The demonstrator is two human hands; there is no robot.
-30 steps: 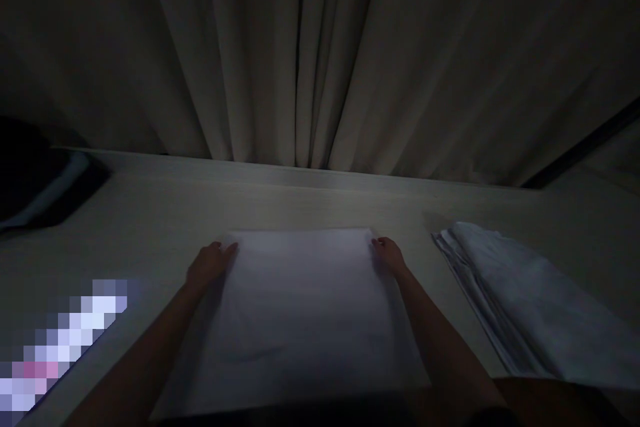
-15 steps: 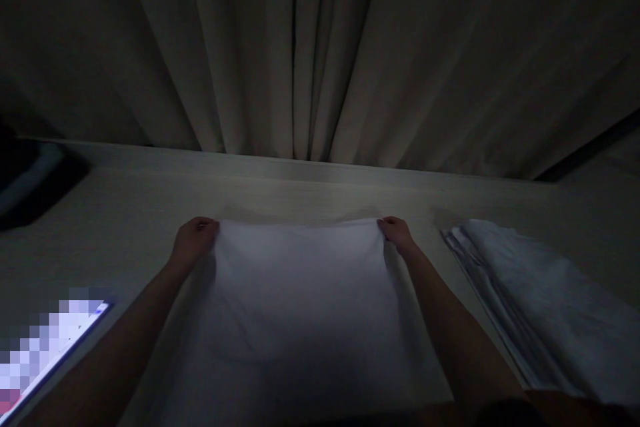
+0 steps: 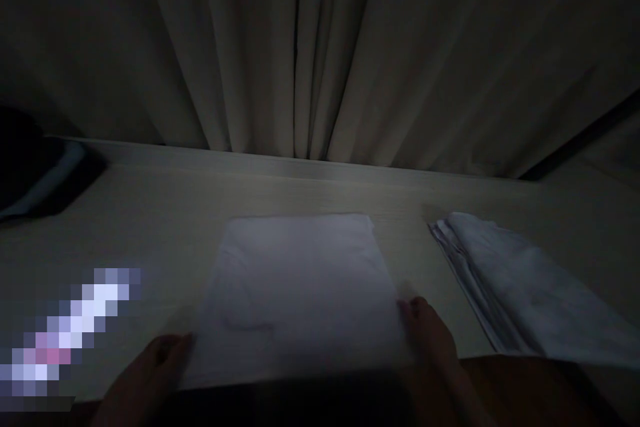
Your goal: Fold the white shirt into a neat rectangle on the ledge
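Observation:
A white cloth (image 3: 300, 287) lies flat and squared on the pale table (image 3: 170, 213) in dim light. My left hand (image 3: 150, 370) rests at the cloth's near left edge, fingers touching it. My right hand (image 3: 430, 333) sits at the near right edge, fingertips on the cloth's side. Whether either hand pinches the fabric is too dark to tell.
A stack of folded white cloths (image 3: 525, 293) lies to the right of the flat cloth. A dark object (image 3: 40, 173) sits at the far left of the table. A lit, blurred screen (image 3: 70, 333) lies at the near left. Pale curtains (image 3: 320, 47) hang behind the table.
Both hands have slid back from the cloth's far corners to its near edge. The cloth now lies flat on the table.

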